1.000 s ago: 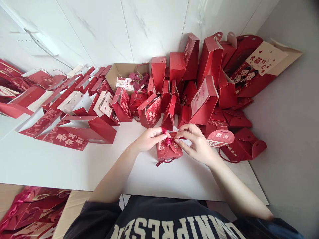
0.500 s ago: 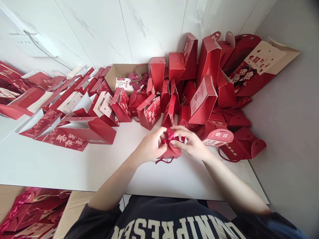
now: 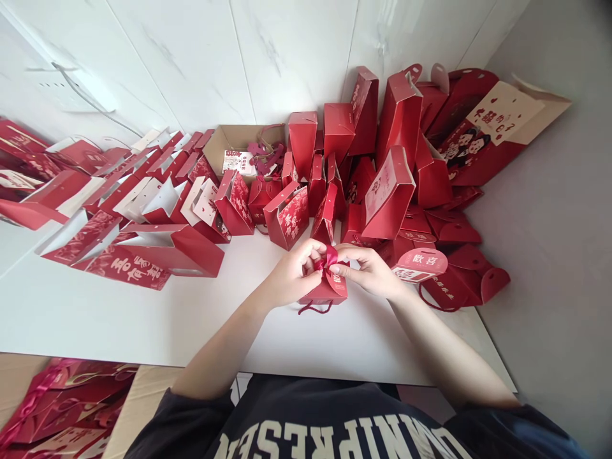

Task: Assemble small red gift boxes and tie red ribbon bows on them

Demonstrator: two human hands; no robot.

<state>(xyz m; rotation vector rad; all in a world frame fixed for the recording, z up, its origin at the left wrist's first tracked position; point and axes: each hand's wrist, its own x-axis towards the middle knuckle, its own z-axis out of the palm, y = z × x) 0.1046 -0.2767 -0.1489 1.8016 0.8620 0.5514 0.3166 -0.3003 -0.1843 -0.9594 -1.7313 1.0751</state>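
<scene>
A small red gift box (image 3: 325, 292) with a dark red cord handle (image 3: 315, 307) stands on the white table in front of me. On its top sits a shiny red ribbon (image 3: 330, 256), looped like a bow. My left hand (image 3: 297, 271) pinches the ribbon from the left, its fingertips closed at the knot. From the right, my right hand (image 3: 366, 271) holds the ribbon's loop between thumb and forefinger. Fingers cover part of the knot and the back of the box.
Rows of red gift bags (image 3: 157, 248) fill the table's left side. Taller red boxes (image 3: 389, 191) crowd the right, by the grey wall. Behind, an open cardboard box (image 3: 224, 137) holds ribbons and cards. Below the table edge, a carton (image 3: 136, 408) contains ribboned red boxes.
My fingers have shifted slightly on the ribbon, and the right hand's thumb and forefinger sit a little further right. The box stays in place.
</scene>
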